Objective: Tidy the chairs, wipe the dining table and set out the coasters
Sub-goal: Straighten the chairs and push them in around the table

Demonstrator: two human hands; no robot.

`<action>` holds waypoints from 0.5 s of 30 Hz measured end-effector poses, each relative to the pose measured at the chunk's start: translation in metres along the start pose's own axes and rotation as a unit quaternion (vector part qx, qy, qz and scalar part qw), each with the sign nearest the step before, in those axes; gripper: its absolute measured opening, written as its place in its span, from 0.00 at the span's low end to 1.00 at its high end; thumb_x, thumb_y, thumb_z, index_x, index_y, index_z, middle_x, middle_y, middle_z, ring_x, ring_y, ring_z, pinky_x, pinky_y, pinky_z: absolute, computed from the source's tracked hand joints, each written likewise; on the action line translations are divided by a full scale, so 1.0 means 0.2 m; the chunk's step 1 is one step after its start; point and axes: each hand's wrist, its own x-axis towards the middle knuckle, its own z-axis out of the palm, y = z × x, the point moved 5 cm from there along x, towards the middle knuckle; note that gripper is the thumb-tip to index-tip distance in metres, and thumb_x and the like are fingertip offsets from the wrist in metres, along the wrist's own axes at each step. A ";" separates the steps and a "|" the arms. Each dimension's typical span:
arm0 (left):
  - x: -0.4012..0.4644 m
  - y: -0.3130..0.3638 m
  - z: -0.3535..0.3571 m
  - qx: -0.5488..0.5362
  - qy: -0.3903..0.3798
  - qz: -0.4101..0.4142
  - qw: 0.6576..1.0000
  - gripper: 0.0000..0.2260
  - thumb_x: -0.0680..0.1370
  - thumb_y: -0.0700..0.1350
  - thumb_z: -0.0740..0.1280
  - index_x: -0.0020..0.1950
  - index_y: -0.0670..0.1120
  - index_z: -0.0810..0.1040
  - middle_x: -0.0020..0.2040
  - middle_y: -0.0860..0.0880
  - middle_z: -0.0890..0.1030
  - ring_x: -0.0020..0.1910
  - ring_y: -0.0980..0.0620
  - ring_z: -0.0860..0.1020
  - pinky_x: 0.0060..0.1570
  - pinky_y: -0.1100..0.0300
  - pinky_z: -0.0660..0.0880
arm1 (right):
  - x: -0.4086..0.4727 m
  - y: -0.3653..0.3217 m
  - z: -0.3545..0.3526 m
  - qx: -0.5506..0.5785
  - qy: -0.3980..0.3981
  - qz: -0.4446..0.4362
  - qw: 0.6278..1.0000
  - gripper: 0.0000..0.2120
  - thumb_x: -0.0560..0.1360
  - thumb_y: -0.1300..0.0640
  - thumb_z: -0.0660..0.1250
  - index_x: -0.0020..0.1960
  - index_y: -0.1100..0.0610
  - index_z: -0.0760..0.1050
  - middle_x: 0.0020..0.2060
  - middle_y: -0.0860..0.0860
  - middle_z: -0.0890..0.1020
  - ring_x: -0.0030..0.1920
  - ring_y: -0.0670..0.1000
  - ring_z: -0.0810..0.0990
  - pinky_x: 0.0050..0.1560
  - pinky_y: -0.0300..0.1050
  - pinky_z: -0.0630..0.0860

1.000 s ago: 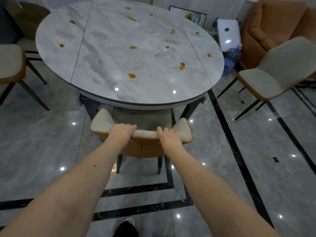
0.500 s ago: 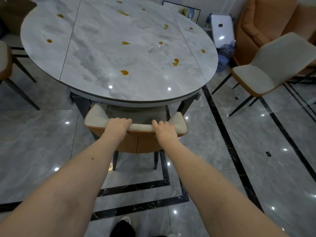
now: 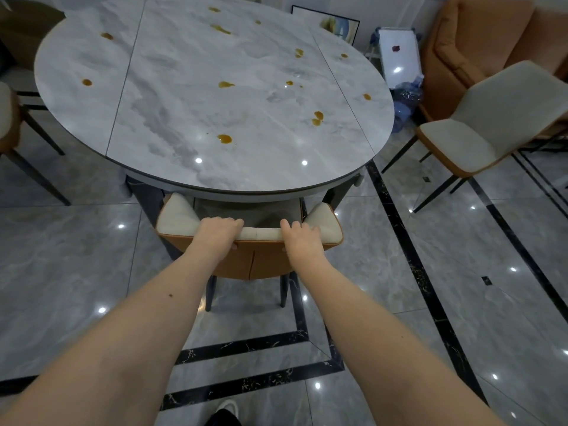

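Note:
A cream and orange chair (image 3: 264, 233) stands in front of me, its seat tucked under the near edge of the grey marble dining table (image 3: 172, 96). My left hand (image 3: 216, 233) and my right hand (image 3: 299, 236) both grip the top of its backrest, fingers curled over the cream edge. Several amber spills (image 3: 224, 138) dot the tabletop. No coasters or cloth are in view.
Another cream and orange chair (image 3: 479, 124) stands off to the right, angled away from the table. A third chair (image 3: 9, 124) is at the left edge. An orange armchair (image 3: 479, 35), a white box (image 3: 398, 53) and blue bags sit at the back right.
Both hands stay on the backrest. The chair has slid a little farther under the table, and the view has shifted slightly.

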 end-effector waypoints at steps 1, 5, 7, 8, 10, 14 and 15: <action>0.00 0.00 0.00 -0.001 -0.002 -0.001 1.000 0.14 0.76 0.45 0.67 0.59 0.48 0.68 0.54 0.48 0.77 0.52 0.47 0.77 0.46 0.54 0.71 | 0.00 0.00 0.00 0.002 0.005 0.003 1.000 0.27 0.72 0.58 0.70 0.67 0.56 0.61 0.57 0.56 0.75 0.60 0.58 0.73 0.64 0.58 0.67; 0.00 0.00 0.00 -0.004 -0.025 -0.013 1.000 0.16 0.75 0.47 0.69 0.59 0.48 0.68 0.54 0.47 0.77 0.53 0.46 0.76 0.48 0.53 0.71 | -0.03 0.01 0.00 0.013 0.026 0.004 1.000 0.27 0.73 0.57 0.70 0.67 0.55 0.62 0.58 0.55 0.74 0.61 0.57 0.72 0.65 0.56 0.65; 0.00 0.02 -0.02 -0.004 -0.033 -0.009 0.999 0.18 0.73 0.49 0.71 0.59 0.49 0.68 0.54 0.48 0.77 0.53 0.47 0.77 0.51 0.53 0.72 | -0.04 0.04 0.00 0.018 0.035 -0.002 0.999 0.25 0.73 0.56 0.70 0.66 0.55 0.63 0.59 0.55 0.74 0.61 0.56 0.72 0.64 0.54 0.66; 0.00 0.04 -0.03 -0.003 -0.032 0.000 0.999 0.19 0.73 0.51 0.71 0.59 0.49 0.68 0.53 0.48 0.77 0.53 0.47 0.77 0.51 0.53 0.73 | -0.05 0.06 -0.01 0.022 0.041 -0.004 0.999 0.25 0.73 0.56 0.69 0.66 0.55 0.63 0.59 0.54 0.74 0.61 0.56 0.72 0.64 0.53 0.66; 0.01 0.13 -0.07 -0.010 -0.025 0.027 0.999 0.20 0.72 0.54 0.71 0.59 0.49 0.68 0.53 0.49 0.77 0.52 0.48 0.77 0.51 0.54 0.73 | -0.08 0.15 -0.02 0.033 0.052 -0.002 0.998 0.24 0.74 0.56 0.69 0.66 0.56 0.64 0.60 0.54 0.74 0.62 0.56 0.72 0.64 0.53 0.66; 0.04 0.35 -0.18 -0.054 0.001 0.066 0.996 0.22 0.72 0.60 0.68 0.59 0.50 0.69 0.51 0.51 0.77 0.48 0.51 0.76 0.46 0.57 0.73 | -0.14 0.34 -0.02 0.031 0.055 -0.006 0.998 0.27 0.74 0.55 0.69 0.69 0.57 0.63 0.63 0.55 0.73 0.64 0.56 0.71 0.67 0.54 0.65; 0.06 0.45 -0.22 -0.055 0.009 0.080 0.995 0.22 0.72 0.61 0.68 0.59 0.50 0.70 0.51 0.51 0.77 0.48 0.51 0.76 0.47 0.56 0.74 | -0.16 0.42 -0.01 0.028 0.054 -0.004 0.998 0.27 0.73 0.56 0.69 0.69 0.57 0.63 0.63 0.55 0.73 0.64 0.56 0.71 0.66 0.53 0.65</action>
